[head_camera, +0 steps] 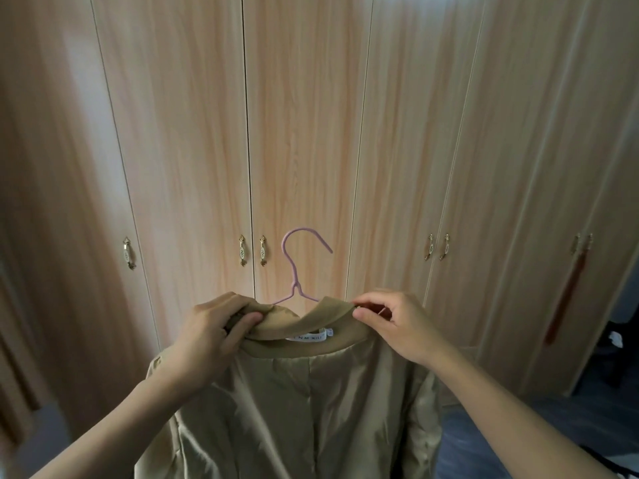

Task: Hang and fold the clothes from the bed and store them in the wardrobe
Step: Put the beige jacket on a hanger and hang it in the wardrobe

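Olive-tan jacket [304, 409], satin lining facing the camera, hung on a pink wire hanger [295, 271] and held up in front of the closed wardrobe [311, 115]. Hanger hook upright, free in the air, above the collar and between the two hands. White neck label [307, 336] showing inside the collar, lettering too small to read.

Left hand [214, 326]: fingers [245, 323] curled round the left end of the collar, clamped on the fabric. Right hand [390, 319]: thumb and forefinger pinching the right end of the collar, other fingers bent behind.

Wardrobe: light wood-grain doors, all shut, brass handles [252, 250] in pairs at hanger-hook height. Red tassel [567, 295] hanging from the far-right handle. Dark blue floor [484, 437] lower right.
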A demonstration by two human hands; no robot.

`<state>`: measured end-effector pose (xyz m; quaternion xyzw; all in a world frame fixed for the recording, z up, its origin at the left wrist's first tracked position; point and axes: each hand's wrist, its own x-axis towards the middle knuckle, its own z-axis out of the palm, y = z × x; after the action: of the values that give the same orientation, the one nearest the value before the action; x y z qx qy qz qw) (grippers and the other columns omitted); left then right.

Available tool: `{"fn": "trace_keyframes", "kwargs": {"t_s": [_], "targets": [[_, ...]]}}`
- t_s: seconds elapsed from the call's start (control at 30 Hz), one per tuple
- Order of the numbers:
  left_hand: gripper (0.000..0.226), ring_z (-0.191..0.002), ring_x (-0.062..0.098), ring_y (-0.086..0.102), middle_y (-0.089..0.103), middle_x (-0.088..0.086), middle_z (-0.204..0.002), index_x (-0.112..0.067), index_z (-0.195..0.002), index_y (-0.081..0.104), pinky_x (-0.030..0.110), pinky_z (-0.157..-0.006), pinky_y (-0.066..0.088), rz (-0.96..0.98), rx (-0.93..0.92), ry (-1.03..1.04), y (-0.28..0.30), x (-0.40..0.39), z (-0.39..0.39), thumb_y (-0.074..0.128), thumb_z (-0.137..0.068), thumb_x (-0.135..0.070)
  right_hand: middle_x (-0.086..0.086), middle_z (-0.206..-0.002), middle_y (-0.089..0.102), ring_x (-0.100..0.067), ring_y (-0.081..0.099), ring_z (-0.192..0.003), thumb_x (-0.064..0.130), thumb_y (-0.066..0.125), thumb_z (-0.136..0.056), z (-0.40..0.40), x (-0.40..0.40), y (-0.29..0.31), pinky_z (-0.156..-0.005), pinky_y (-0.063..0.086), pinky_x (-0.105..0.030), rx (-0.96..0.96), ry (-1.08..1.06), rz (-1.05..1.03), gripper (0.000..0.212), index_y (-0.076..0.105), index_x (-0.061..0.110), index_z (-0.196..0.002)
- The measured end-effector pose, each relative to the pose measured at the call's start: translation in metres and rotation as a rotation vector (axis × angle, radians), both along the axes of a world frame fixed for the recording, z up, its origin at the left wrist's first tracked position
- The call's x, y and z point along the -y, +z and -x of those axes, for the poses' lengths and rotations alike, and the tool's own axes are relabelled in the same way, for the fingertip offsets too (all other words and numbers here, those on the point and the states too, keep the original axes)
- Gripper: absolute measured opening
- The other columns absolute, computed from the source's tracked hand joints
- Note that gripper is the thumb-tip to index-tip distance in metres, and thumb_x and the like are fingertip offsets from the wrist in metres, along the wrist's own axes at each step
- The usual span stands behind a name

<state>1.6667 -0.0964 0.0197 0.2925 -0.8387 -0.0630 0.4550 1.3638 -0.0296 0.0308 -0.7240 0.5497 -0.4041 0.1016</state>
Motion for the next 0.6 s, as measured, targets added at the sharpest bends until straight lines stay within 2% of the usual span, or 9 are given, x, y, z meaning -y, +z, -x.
{"fn": "trace_keyframes", "kwargs": {"t_s": [0.1,0.2,0.3,0.33,0.4,0.43,0.5,0.57,0.6], "targets": [[0.016,-0.082,0.004,0.062,0.067,-0.011,-0.088,-0.018,-0.098,0.075,0.016,-0.074,0.045,0.021,0.000,0.018,-0.002,-0.001,-0.009,0.060,-0.090,-0.022,0.009,-0.081,0.068,-0.010,0.064,-0.079,0.020,0.068,-0.092,-0.015,0.002,0.000,-0.072,0.052,-0.028,0.056,-0.015,0.011,0.010,0.078,0.022,-0.089],[0.021,-0.081,0.004,0.060,0.066,-0.008,-0.087,-0.017,-0.098,0.074,0.016,-0.074,0.045,0.052,0.005,0.033,-0.003,-0.001,-0.019,0.057,-0.093,-0.027,0.003,-0.083,0.067,-0.016,0.064,-0.080,0.019,0.067,-0.092,-0.034,0.003,0.000,-0.076,0.053,-0.042,0.071,-0.009,-0.005,0.010,0.077,0.017,-0.090],[0.015,-0.082,0.003,0.060,0.065,-0.008,-0.088,-0.018,-0.099,0.074,0.014,-0.075,0.044,0.056,-0.001,0.024,-0.003,0.003,-0.031,0.061,-0.091,-0.020,0.000,-0.086,0.065,-0.019,0.063,-0.082,0.018,0.063,-0.095,-0.051,0.005,0.000,-0.078,0.052,-0.047,0.024,-0.007,-0.018,0.012,0.074,0.015,-0.093],[0.015,-0.082,0.002,0.059,0.064,-0.009,-0.088,-0.019,-0.100,0.074,0.012,-0.076,0.043,0.056,-0.006,0.019,-0.003,0.005,-0.036,0.061,-0.091,-0.019,0.001,-0.088,0.065,-0.019,0.063,-0.084,0.020,0.061,-0.096,-0.056,0.005,0.001,-0.079,0.052,-0.046,0.021,0.012,-0.041,0.013,0.074,0.017,-0.094],[0.015,-0.083,0.000,0.059,0.064,-0.010,-0.089,-0.021,-0.100,0.073,0.011,-0.076,0.043,0.054,-0.013,0.010,-0.006,0.009,-0.046,0.060,-0.093,-0.023,0.007,-0.095,0.065,-0.014,0.064,-0.090,0.031,0.056,-0.097,-0.067,0.006,0.006,-0.083,0.052,-0.034,0.061,0.076,-0.109,0.018,0.073,0.026,-0.101],[0.016,-0.083,0.000,0.059,0.064,-0.011,-0.089,-0.023,-0.100,0.072,0.012,-0.076,0.043,0.052,-0.017,0.008,-0.008,0.012,-0.052,0.058,-0.094,-0.026,0.009,-0.097,0.065,-0.011,0.063,-0.092,0.040,0.054,-0.095,-0.074,0.009,0.008,-0.083,0.051,-0.027,0.055,0.085,-0.124,0.023,0.073,0.029,-0.103],[0.015,-0.084,0.000,0.060,0.064,-0.013,-0.090,-0.025,-0.101,0.072,0.010,-0.076,0.043,0.042,-0.031,0.001,-0.011,0.018,-0.062,0.058,-0.094,-0.026,0.009,-0.092,0.062,-0.008,0.061,-0.086,0.051,0.057,-0.092,-0.090,0.017,0.007,-0.076,0.048,-0.023,-0.052,0.043,-0.096,0.027,0.072,0.029,-0.096],[0.013,-0.085,-0.001,0.059,0.063,-0.013,-0.091,-0.026,-0.101,0.071,0.008,-0.077,0.041,0.034,-0.031,-0.003,-0.012,0.025,-0.070,0.061,-0.093,-0.022,0.006,-0.081,0.056,-0.009,0.055,-0.073,0.039,0.064,-0.092,-0.106,0.028,0.001,-0.066,0.044,-0.024,-0.124,-0.005,-0.027,0.018,0.066,0.027,-0.078],[0.013,-0.085,-0.001,0.059,0.063,-0.013,-0.091,-0.025,-0.101,0.072,0.007,-0.077,0.040,0.033,-0.024,-0.003,-0.012,0.028,-0.072,0.062,-0.092,-0.021,0.005,-0.077,0.053,-0.009,0.052,-0.069,0.032,0.067,-0.092,-0.112,0.033,-0.003,-0.063,0.040,-0.022,-0.135,-0.022,0.011,0.021,0.061,0.030,-0.071]]}}
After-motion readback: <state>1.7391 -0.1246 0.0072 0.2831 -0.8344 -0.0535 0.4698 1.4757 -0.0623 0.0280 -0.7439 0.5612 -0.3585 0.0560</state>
